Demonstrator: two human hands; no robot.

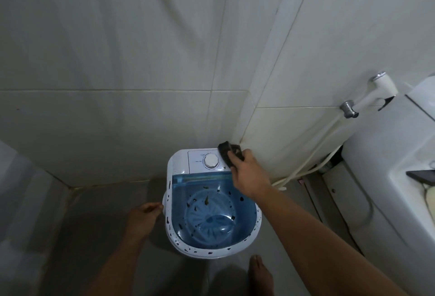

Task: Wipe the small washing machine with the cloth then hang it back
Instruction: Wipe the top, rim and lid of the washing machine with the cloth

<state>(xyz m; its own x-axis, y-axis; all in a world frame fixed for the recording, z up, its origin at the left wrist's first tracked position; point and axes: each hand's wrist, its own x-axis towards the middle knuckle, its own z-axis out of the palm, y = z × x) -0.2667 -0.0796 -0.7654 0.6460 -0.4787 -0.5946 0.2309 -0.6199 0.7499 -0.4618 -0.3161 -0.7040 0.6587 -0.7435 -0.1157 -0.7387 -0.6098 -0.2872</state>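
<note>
A small white washing machine (175, 165) with a blue see-through lid (211, 213) stands on the floor in the corner, speckled with dark spots. Its white control panel with a round dial (211, 161) faces the wall. My right hand (249, 175) grips a dark cloth (227, 154) and presses it on the panel's right end, beside the dial. My left hand (142, 216) is at the machine's left side, fingertips at the side handle (164, 203); its fingers are curled, and whether they grip the handle I cannot tell.
Tiled walls close in behind and to the right. A white toilet (388, 178) stands at the right, with a bidet sprayer (376, 93) and its hose (313, 154) on the wall. A dark object (421, 175) lies on the toilet. My bare foot (260, 274) is in front of the machine.
</note>
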